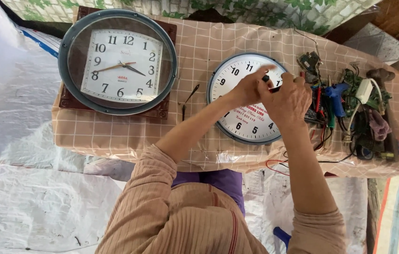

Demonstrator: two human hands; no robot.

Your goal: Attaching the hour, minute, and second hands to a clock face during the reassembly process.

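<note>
Both hands meet over the round clock [245, 101] lying face up mid-table on the checked cloth [199, 51]. Left hand [248, 87] fingers pinched narrow at a small dark part [271, 83]; right hand [286, 99] curled around the same part, grip detail hidden. Loose clock hands [187, 99] lie just left of this clock. Larger oval clock [117, 61] well apart, far left. Heap of tools and wires [350, 108] right

Small dark part [271, 83] pinched between left hand [248, 88] and right hand [288, 99] | held over round wall clock [244, 123] | oval clock [117, 62] laid well left.
</note>
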